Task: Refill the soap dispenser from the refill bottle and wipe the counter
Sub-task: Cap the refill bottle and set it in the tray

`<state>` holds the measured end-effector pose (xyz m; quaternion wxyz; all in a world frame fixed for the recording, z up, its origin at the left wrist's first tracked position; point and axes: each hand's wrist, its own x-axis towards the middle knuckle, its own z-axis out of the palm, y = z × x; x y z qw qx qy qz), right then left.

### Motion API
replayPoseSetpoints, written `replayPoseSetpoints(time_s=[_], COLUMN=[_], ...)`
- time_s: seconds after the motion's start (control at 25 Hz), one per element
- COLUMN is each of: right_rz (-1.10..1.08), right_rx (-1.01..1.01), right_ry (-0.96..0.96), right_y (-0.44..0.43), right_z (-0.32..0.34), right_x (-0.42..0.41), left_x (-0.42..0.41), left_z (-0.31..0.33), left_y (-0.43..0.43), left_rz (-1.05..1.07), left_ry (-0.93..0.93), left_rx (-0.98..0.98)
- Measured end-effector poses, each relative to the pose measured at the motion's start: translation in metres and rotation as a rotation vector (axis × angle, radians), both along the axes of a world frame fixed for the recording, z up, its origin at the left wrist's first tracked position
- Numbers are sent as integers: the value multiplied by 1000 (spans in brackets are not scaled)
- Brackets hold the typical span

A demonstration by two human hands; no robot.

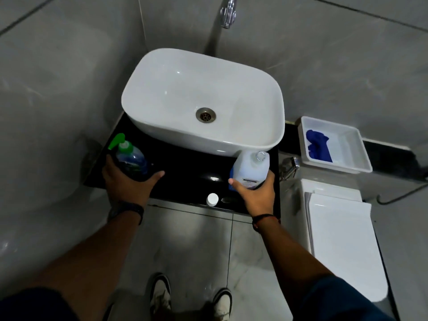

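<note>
At the glossy black counter (185,167), left hand (126,181) wraps fingers round the green-pumped clear soap dispenser (130,158), right hand (257,193) likewise the uncapped white plastic refill bottle (251,165); unscrew the pump (117,140) before pouring.

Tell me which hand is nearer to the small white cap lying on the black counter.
Right. The right hand, holding the refill bottle, is just right of the cap. The left hand, holding the soap dispenser, is farther off to its left.
</note>
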<state>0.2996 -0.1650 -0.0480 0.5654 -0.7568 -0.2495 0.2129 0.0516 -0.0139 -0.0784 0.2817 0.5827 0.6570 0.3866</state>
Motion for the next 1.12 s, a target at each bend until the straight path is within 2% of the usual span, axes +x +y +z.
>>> replayPoseSetpoints(time_s=[0.12,0.24,0.32,0.44,0.48,0.6,0.76,0.84,1.04,1.12], right_rz=[57,140,192,248,259,280,272,268,268,292], right_rx=[-40,-55,-76,-119,-135,-160,-179,-182,-171,-169], right_ry=[16,-9,-30,-37,-38,-35,-47,-67,-117,-151], right_y=[8,12,11,11,11,13,13,12,8,11], right_z=[-1,-1,-3,-7,-8,-8,-8,-6,10,28], right_x=[9,20,28,41,44,48,50,50,48,49], left_x=[29,67,85,96,97,103,112,113,127,139], left_z=[3,17,17,11,9,2,-9,-8,44,85], left_y=[-33,-57,-63,-67,-67,-68,-66,-67,-53,-39], left_rz=[141,139,-68,-677,-806,-941,-1009,-960,-435,-341], left_ry=[234,299,338,425,450,507,591,486,-46,-181], left_rx=[-11,17,47,18,3,-33,-15,-12,-87,-48])
